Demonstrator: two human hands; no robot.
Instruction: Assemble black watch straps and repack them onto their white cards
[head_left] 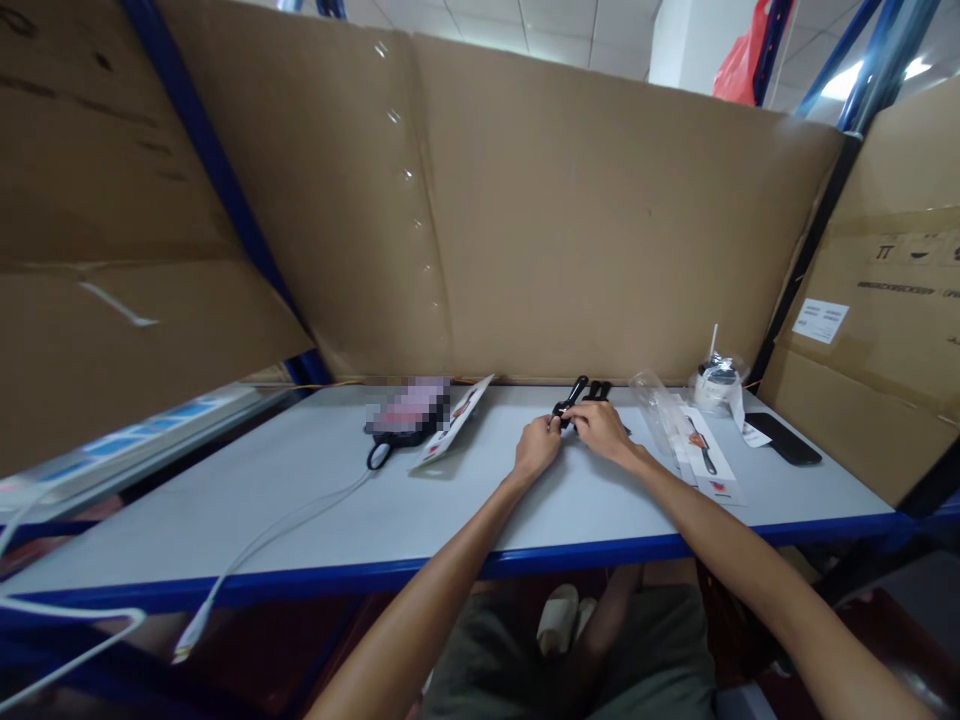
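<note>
Over tabletop (450, 520), black handle (578, 388) away-rightward.

A tool (577, 389) is in the left hand (538, 446) and right hand (602, 430) over the tabletop (300, 510); left is a card (455, 430), right a plastic sleeve (660, 415), farther right a phone (784, 438), behind a cardboard panel (585, 230).

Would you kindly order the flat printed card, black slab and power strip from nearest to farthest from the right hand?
1. Flat printed card: right of the right hand.
2. Black slab: farther right.
3. Power strip: far left side.
</note>
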